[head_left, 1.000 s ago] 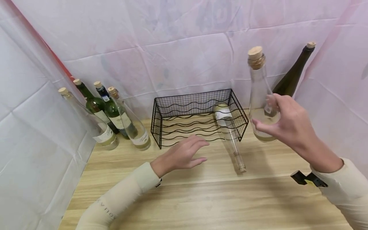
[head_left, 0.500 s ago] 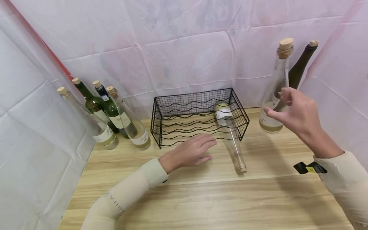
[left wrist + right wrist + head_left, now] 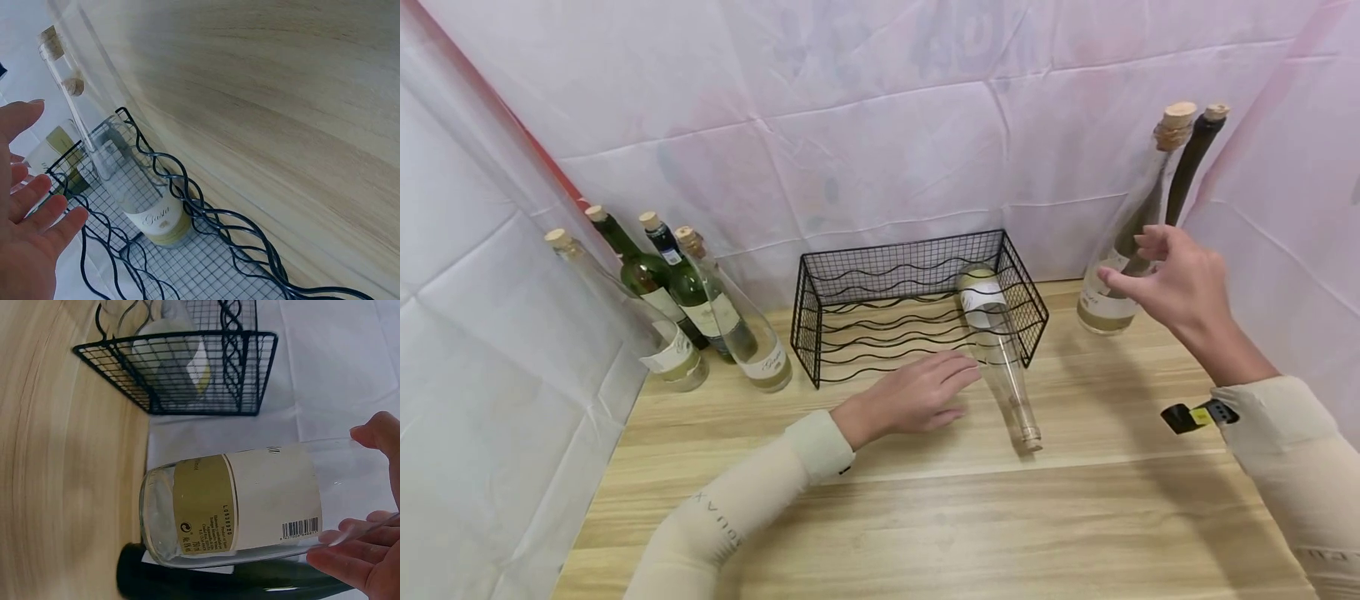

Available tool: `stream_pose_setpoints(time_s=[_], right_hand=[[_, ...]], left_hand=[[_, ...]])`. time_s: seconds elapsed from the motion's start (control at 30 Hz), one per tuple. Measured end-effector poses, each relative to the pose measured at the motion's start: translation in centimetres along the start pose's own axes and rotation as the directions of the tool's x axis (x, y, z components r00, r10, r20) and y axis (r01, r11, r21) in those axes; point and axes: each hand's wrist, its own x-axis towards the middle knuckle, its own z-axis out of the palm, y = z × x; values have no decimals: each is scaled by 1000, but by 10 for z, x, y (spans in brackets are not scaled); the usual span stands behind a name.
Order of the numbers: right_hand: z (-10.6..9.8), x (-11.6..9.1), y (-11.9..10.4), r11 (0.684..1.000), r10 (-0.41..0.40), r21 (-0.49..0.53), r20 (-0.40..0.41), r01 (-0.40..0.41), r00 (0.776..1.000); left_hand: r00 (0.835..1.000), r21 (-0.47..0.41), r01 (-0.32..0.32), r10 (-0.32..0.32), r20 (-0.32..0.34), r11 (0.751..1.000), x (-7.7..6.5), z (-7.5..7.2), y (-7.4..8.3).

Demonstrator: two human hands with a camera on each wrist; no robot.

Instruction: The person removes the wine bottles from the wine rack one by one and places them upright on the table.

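My right hand (image 3: 1183,287) holds a clear glass bottle (image 3: 1108,292) with a cork and a white and gold label, thumb on one side and fingers on the other. It is upright at the back right, close beside a dark green bottle (image 3: 1183,175); whether its base touches the table cannot be told. A second clear bottle (image 3: 983,296) lies in the right part of a black wire rack (image 3: 902,265), its corked neck sticking out over the front. Left of that neck, my left hand (image 3: 913,393) hovers with relaxed fingers, holding nothing.
On the left stand two clear corked bottles (image 3: 760,354) and two green corked bottles (image 3: 703,312), close together. White cloth (image 3: 880,125) hangs behind and at both sides of the wooden table (image 3: 925,533).
My right hand has carried the clear bottle rightward and back, from beside the rack to the dark bottle. My left hand has drifted right, towards the lying bottle's neck.
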Motion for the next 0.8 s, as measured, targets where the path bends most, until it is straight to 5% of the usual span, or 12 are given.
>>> stream_pose_setpoints(time_s=[0.8], right_hand=[[37, 19, 45, 991, 106, 81, 38, -109, 994]], left_hand=[[998, 138, -58, 56, 23, 989, 12, 29, -8]])
